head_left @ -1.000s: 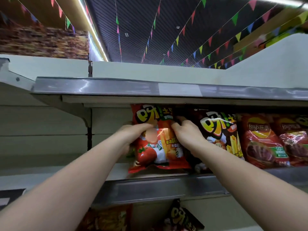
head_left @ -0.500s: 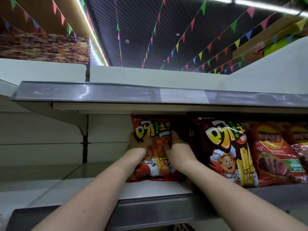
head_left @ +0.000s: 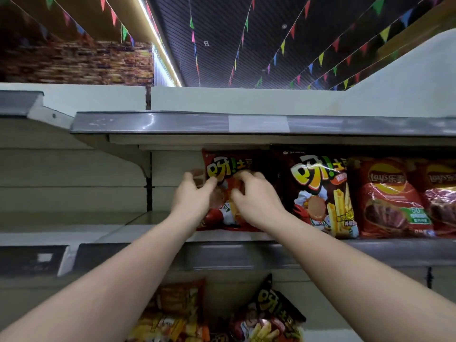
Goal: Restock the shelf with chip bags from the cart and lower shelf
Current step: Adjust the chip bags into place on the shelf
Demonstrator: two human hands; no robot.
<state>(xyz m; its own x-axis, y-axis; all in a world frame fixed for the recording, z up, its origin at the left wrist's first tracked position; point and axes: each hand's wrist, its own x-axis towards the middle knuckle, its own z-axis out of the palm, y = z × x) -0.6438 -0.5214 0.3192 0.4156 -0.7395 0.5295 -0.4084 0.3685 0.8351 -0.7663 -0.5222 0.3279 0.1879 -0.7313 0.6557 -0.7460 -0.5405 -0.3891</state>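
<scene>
A red chip bag (head_left: 228, 162) stands upright on the middle shelf (head_left: 148, 234), at the left end of a row of bags. My left hand (head_left: 195, 197) hovers at the bag's left edge with fingers spread and the thumb over its front. Just to the right, my right hand (head_left: 257, 202) is in front of the bag with loosely bent fingers. Neither hand plainly grips the bag. Both hands hide the bag's middle.
Right of it stand a dark bag of the same brand (head_left: 318, 193) and red Lay's bags (head_left: 387, 198). The upper shelf's edge (head_left: 172, 123) overhangs closely. The middle shelf is bare to the left. On the lower shelf lie an orange bag (head_left: 177, 312) and a dark one (head_left: 267, 314).
The red bag went from tilted in both hands to standing upright at the back of the shelf. My hands have loosened from its top and drawn back a little.
</scene>
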